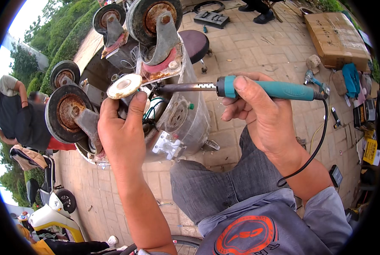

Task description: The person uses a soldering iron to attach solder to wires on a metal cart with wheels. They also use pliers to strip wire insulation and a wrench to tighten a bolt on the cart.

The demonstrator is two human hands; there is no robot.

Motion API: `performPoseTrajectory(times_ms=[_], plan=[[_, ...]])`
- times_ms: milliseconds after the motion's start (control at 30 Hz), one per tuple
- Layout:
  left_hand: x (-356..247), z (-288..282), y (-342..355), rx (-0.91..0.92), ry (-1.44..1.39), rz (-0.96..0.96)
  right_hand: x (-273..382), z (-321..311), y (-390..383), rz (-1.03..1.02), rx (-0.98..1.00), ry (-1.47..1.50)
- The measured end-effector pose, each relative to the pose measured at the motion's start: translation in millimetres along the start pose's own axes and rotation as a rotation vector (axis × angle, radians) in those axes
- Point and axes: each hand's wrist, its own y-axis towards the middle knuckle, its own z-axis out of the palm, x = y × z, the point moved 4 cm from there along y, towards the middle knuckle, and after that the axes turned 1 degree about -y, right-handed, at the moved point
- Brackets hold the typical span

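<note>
My left hand (124,136) grips a white spool (124,83) of silvery wire among the casters (152,23) with rusty hubs on an upturned machine (183,127) in a clouded plastic shell. My right hand (262,110) is closed round the teal handle of a soldering iron (285,88), held level with its black cord hanging down. The iron's metal shaft points left to dark and green wires (153,110) inside the machine, just right of the spool. Its tip is small and partly hidden among them, so whether it touches them I cannot tell.
A round stool (196,42) stands behind the machine. A cardboard box (334,40), a drill (313,80) and other tools lie on the paving at right. Two-wheeled scooters (56,219) stand at lower left. Other people (17,119) are at left, and seated legs (262,12) show at top.
</note>
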Motion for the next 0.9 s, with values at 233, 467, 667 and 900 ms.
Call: performPoseTrajectory(times_ms=[233,467,667,900], plan=[[-4.2,0.7,-1.6,-0.021,-0.004,-0.017,0.3,-0.3,-0.3,0.013,-0.009,0.003],[-5.1,1.1,-1.6,0.017,0.040,-0.035,0.3,0.8,-1.7,0.010,-0.021,-0.001],[-0.4,1.6,-0.3,0.008,-0.036,-0.050,0.0,0.0,-1.0,0.006,-0.010,0.005],[-1.7,1.8,-0.7,0.030,-0.006,-0.029,-0.5,0.4,-1.2,0.005,-0.012,0.002]])
